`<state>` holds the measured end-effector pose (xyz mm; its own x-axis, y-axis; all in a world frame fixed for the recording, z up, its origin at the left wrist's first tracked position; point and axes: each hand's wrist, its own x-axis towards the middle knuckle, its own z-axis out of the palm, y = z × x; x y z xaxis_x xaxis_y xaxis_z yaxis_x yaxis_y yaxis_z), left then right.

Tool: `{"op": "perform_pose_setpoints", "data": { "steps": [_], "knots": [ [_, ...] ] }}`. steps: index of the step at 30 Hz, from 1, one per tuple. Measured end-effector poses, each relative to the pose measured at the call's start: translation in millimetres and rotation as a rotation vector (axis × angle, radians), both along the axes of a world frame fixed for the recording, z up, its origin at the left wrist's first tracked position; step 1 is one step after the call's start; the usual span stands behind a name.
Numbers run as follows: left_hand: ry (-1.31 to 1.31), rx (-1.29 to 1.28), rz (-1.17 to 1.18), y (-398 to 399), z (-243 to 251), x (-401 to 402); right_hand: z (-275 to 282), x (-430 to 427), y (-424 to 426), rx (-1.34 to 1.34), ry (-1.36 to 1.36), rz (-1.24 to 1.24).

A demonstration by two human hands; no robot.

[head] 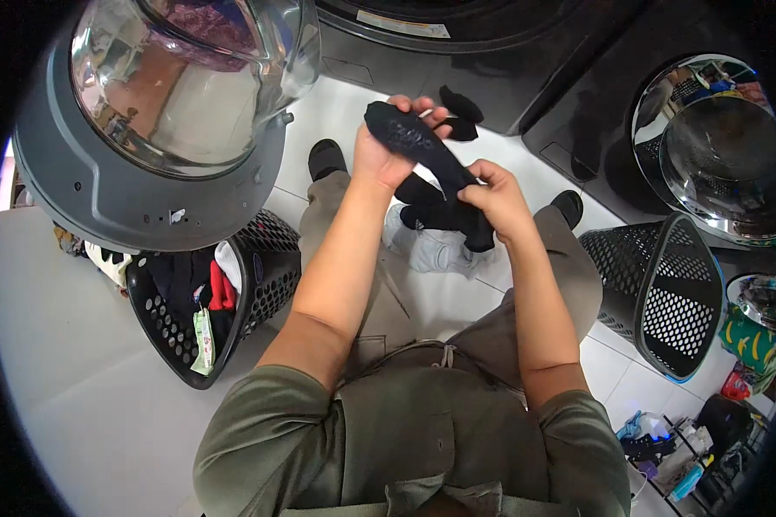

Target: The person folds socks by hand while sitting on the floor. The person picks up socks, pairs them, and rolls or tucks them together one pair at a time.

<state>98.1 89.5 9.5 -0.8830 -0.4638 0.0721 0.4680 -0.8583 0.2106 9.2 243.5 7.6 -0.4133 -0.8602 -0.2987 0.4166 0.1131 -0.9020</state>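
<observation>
A black sock [414, 136] is stretched between my two hands, with faint writing on its foot. Its toe end lies across the palm of my left hand [388, 158], whose fingers curl up behind it. At the other end, my right hand [501, 200] pinches the sock between thumb and fingers, and dark fabric hangs below. Under my hands, more black socks [420, 216] lie over a pale grey cloth [449, 252] on the white tiled floor. Farther forward, other black socks [460, 105] lie by the base of a dark front-loading machine [394, 61].
At left, an open round glass machine door [187, 213] overhangs a black laundry basket [249, 316] of clothes. An upright perforated basket [653, 304] stands at right, near a second machine door [711, 142]. A cluttered rack [679, 459] is at lower right.
</observation>
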Motion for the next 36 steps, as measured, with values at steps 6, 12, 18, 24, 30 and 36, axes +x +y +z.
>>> {"op": "perform_pose_setpoints", "data": {
  "steps": [6,12,18,24,30,36],
  "knots": [
    [-1.223,-1.277,0.736,11,-25,0,3,-17,4,0.014,-0.122,-0.142],
    [-0.798,-0.852,-0.005,41,-27,-6,3,-12,2,0.041,-0.060,-0.165],
    [-0.750,-0.645,-0.089,34,-22,-1,6,-14,4,0.014,-0.216,-0.158],
    [-0.737,-0.664,-0.010,37,-16,-3,-2,-15,0,-0.093,-0.245,-0.114],
    [-0.836,-0.853,-0.069,38,-8,-3,-7,-22,-5,-0.053,0.013,-0.073],
    [-0.963,-1.118,0.046,36,-40,9,-13,9,-15,0.045,0.528,-0.157]
  ]
}}
